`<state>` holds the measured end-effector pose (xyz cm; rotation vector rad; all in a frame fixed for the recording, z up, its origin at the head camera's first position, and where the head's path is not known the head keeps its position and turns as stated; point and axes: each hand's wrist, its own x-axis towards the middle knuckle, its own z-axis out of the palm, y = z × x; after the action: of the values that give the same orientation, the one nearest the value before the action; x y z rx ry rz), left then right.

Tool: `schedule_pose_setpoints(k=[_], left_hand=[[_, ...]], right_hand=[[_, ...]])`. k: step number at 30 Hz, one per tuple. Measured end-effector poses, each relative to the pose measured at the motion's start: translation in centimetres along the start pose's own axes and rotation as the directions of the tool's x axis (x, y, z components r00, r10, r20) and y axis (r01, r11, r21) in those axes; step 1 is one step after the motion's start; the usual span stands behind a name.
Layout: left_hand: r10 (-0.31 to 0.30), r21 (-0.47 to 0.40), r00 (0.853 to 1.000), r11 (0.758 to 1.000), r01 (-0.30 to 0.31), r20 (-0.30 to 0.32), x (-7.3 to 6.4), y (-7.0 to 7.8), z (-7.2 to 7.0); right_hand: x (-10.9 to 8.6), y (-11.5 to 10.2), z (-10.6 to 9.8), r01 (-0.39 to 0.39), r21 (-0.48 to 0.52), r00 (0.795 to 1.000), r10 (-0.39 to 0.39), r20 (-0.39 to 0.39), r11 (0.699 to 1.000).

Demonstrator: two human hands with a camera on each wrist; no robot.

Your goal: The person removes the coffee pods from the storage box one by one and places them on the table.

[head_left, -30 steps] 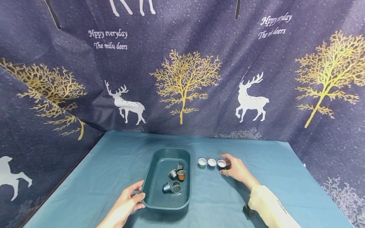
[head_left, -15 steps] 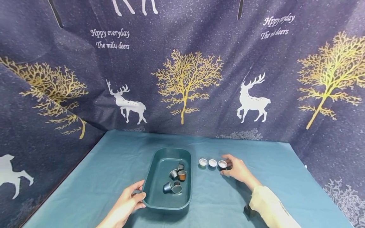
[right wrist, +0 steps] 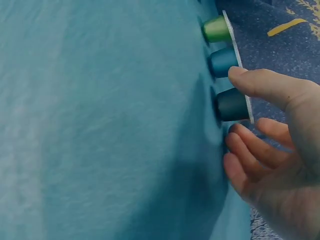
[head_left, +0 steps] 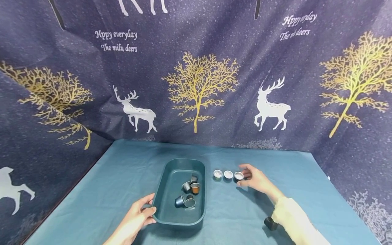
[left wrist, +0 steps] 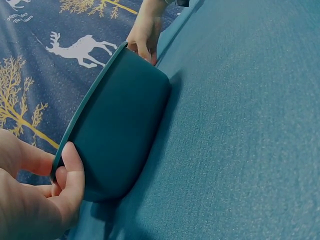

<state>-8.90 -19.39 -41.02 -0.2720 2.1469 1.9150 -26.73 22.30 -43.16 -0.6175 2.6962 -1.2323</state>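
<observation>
My left hand [head_left: 139,212] grips the near left corner of a dark teal plastic bin [head_left: 179,223], thumb outside the rim in the left wrist view. Inside lie several coffee capsules, among them an orange one [head_left: 195,189] and a dark blue one [head_left: 179,201]. Right of the bin, three capsules stand foil side up in a row: green [right wrist: 217,30], blue [right wrist: 223,63] and dark green [right wrist: 232,106]. Around the dark one my right hand [head_left: 258,178] is spread, thumb on one side and loosely bent fingers on the other, with a gap between fingers and capsule.
A black capsule-like piece [head_left: 271,223] lies on the teal cloth [head_left: 232,217] beside the right sleeve [head_left: 295,219]. A dark blue curtain [head_left: 214,27] with white deer and golden trees hangs behind the table.
The right hand has drawn back slightly to the right, its fingers parting from the dark green capsule, which stays in the row. The black piece by the sleeve shows more. The left hand stays put.
</observation>
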Motion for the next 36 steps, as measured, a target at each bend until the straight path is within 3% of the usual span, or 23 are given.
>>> schedule_pose_setpoints(k=[7, 15, 24, 31, 36], left_hand=[[0.001, -0.009, 1.0, 1.0, -0.001, -0.009, -0.1, 0.0, 0.0], [0.006, -0.012, 1.0, 1.0, -0.006, -0.003, -0.2, 0.1, 0.1], [-0.005, -0.019, 1.0, 1.0, 0.005, -0.003, -0.2, 0.1, 0.0], [-0.001, -0.014, 1.0, 1.0, 0.001, -0.002, -0.1, 0.1, 0.0], [0.01, -0.008, 1.0, 1.0, -0.01, 0.002, -0.2, 0.0, 0.1]], right_hand=[[0.8, -2.0, -0.8, -0.004, -0.098, 1.0, 0.002, -0.024, 0.995], [1.7, -4.4, -0.9, 0.083, -0.046, 0.996, -0.084, -0.021, 0.995], [3.3, -8.8, -1.1, 0.139, -0.049, 0.989, -0.136, 0.061, 0.989], [5.1, -11.3, -0.3, 0.222, 0.005, 0.965, -0.221, 0.144, 0.975], [6.3, -12.9, 0.2, 0.208, -0.005, 0.952, -0.201, 0.23, 0.978]])
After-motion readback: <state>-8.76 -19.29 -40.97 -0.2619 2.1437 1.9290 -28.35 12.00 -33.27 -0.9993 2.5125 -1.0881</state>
